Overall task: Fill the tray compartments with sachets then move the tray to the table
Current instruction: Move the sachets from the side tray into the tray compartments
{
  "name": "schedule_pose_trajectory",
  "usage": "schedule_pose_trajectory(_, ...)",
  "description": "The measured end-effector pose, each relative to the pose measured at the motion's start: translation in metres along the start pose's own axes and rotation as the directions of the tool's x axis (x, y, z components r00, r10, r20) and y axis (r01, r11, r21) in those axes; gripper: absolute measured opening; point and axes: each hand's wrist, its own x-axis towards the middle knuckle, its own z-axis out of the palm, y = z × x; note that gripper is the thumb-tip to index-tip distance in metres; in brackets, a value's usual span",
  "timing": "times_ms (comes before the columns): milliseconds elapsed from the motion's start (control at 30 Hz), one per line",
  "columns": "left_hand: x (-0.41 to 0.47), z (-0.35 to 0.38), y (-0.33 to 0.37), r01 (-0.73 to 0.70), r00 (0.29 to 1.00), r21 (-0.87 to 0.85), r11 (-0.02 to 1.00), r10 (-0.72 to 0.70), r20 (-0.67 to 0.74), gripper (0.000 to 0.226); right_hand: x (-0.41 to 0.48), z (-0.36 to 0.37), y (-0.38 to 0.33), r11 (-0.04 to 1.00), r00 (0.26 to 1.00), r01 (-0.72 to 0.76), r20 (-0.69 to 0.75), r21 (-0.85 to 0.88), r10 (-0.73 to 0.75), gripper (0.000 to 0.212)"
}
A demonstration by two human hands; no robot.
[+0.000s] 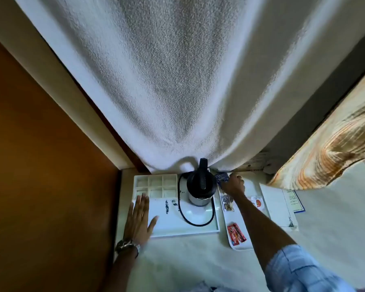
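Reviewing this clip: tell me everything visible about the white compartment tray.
The white tray looks like glossy plastic or resin and lies flat on the pale counter against the wall. Its far-left part holds a grid of square compartments, all apparently empty. The larger open section carries a black kettle and its looped cord. The left hand rests flat on the tray's left edge. Dark marks, illegible, show on its floor.

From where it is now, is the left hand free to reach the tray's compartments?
Probably yes. The left hand lies flat on the tray just below the compartments, with nothing between them; the kettle stands off to their right.
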Motion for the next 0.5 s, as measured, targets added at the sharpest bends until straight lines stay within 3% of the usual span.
schedule_pose_trajectory(67, -0.004, 0.009, -0.001, 0.037, 0.998, -0.025, 0.999, -0.035, 0.059, 0.090, 0.008, 0.004, -0.011, 0.996, 0.997, -0.072, 0.045, 0.061, 0.069, 0.071)
schedule_pose_trajectory(133, -0.013, 0.022, 0.002, 0.063, 0.995, -0.031, 0.998, -0.060, 0.082, 0.091, 0.014, 0.005, -0.017, 0.987, 0.989, -0.113, 0.110, 0.118, 0.100, 0.053)
schedule_pose_trajectory(233, -0.012, 0.032, 0.001, 0.100, 0.988, -0.034, 0.994, -0.095, 0.122, 0.089, 0.025, 0.001, -0.021, 0.979, 0.985, -0.085, 0.161, 0.185, 0.055, 0.032)
schedule_pose_trajectory(300, -0.010, 0.034, 0.000, 0.100, 0.983, -0.006, 0.995, -0.098, 0.154, 0.087, 0.028, -0.010, -0.024, 0.975, 0.988, -0.022, 0.151, 0.220, -0.012, 0.030)
schedule_pose_trajectory(500, -0.011, 0.037, 0.002, 0.100, 0.984, -0.062, 0.993, -0.090, 0.152, 0.092, 0.017, -0.071, -0.004, 0.993, 0.985, 0.098, 0.148, -0.059, -0.088, 0.025)
